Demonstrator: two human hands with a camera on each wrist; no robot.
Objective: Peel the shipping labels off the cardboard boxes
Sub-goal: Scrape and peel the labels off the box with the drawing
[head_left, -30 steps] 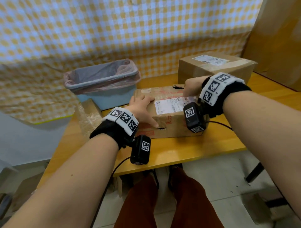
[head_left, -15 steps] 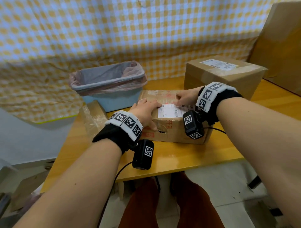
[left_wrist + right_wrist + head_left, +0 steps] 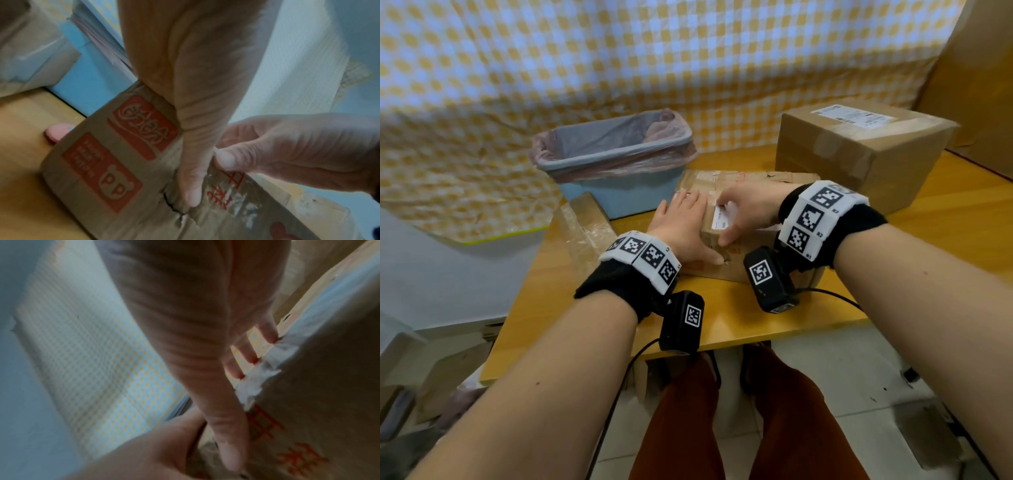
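A low cardboard box (image 3: 753, 180) with red print (image 3: 144, 123) lies mid-table. Its white shipping label (image 3: 720, 219) sits on top near the front edge, mostly hidden under my right hand (image 3: 743, 209). That hand's thumb (image 3: 224, 160) and bent forefinger pinch at the label's lower left corner, while its other fingertips (image 3: 252, 358) rest on the label's torn white edge (image 3: 261, 374). My left hand (image 3: 681, 219) lies flat on the box's left end, its thumb (image 3: 191, 186) pressed down the front face. A taller box (image 3: 859, 161) with its own label (image 3: 854, 116) stands behind on the right.
A blue bin (image 3: 619, 192) with a pink liner stands just behind the box on the left. A flattened taped cardboard piece (image 3: 585, 222) lies left of the box. The yellow table (image 3: 756, 322) has bare wood in front; a checked cloth hangs behind.
My right hand has come from the box's far right end, leftward and nearer, onto the label's left part. The left hand stays on the box's left end.
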